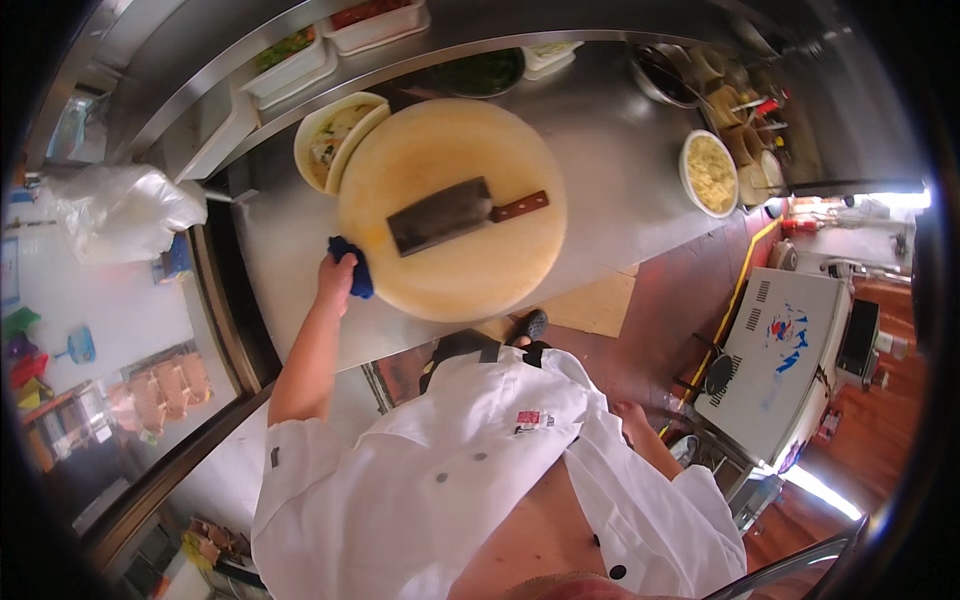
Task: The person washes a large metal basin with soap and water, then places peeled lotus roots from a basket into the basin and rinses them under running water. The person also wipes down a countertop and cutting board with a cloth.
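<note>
My left hand (pixel 337 283) grips a dark blue cloth (pixel 355 267) at the left edge of a thick round cutting board (pixel 465 281). On the board lies a cleaver (pixel 442 214), its broad blade towards the left and its riveted brown handle towards the right. My right hand (pixel 628 414) hangs low beside my white jacket, away from the counter; part of it is hidden by the jacket, and its fingers cannot be made out. A pale tub with food scraps in liquid (pixel 337 139) touches the board's upper left side.
The board stands on a steel counter (pixel 600 172). To the right are a bowl of pale shredded food (pixel 709 172) and a metal pot (pixel 664 75). White containers (pixel 292 71) fill a shelf above. A plastic bag (pixel 124 210) hangs at left; a white chest appliance (pixel 780 360) stands at right.
</note>
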Motion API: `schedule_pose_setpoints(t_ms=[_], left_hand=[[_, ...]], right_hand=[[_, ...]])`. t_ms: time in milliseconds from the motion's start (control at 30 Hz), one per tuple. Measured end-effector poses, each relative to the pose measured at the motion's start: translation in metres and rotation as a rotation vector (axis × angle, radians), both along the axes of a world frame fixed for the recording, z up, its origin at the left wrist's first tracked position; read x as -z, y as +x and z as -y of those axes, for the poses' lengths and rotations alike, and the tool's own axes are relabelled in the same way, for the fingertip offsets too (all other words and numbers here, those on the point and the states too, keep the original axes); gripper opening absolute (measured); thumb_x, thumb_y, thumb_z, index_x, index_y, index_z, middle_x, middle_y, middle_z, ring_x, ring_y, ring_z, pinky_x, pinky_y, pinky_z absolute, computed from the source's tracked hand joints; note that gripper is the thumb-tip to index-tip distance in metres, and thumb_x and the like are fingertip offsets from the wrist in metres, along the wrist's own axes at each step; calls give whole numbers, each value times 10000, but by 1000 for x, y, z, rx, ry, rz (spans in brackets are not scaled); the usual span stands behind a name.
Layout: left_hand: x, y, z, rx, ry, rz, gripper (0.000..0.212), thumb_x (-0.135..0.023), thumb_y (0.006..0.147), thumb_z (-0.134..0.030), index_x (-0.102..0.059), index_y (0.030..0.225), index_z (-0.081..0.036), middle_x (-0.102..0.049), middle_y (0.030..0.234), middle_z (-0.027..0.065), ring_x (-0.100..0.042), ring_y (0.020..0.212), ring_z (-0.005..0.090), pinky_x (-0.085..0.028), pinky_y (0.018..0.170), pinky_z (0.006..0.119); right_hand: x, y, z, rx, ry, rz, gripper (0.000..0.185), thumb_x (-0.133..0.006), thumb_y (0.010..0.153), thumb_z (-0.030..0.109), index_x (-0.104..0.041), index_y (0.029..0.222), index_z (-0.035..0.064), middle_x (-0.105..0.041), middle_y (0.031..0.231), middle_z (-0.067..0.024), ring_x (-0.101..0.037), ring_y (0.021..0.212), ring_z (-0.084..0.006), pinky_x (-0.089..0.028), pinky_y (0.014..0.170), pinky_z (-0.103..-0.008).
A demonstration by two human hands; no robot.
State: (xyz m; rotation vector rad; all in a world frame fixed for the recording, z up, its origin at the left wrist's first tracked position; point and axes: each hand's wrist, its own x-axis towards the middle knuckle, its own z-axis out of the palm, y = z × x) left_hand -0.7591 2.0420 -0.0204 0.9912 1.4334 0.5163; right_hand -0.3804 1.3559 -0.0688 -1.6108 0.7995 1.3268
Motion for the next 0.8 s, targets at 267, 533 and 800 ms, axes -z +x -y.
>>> schedule_pose_setpoints(t_ms=[267,533,800], left_hand=[[17,60,65,349,94,82,236,-622,822,-157,-629,970,27,-655,840,91,-635,735,201,-524,681,360],[-42,17,21,49,-250,400,274,-576,840,-75,-595,1097,18,-661,882,105,-679,740,225,-572,656,363],[-44,-30,-64,544,683,-389,484,-614,771,-123,-569,1240,-11,-524,1264,161,-551,1142,356,-466,979,393]], right_hand=[[3,23,-50,-218,201,-47,172,-611,940,178,-652,1069,73,-670,951,-75,-643,831,-168,-497,651,-312],[-60,4,-152,-612,-196,390,217,-548,994,254,-643,1033,62,-652,810,-31,-608,694,-112,-477,560,-260],[-69,-31,-138,-937,-251,336,210,-554,1002,247,-640,1058,63,-652,813,-9,-598,652,-101,-485,550,-240]])
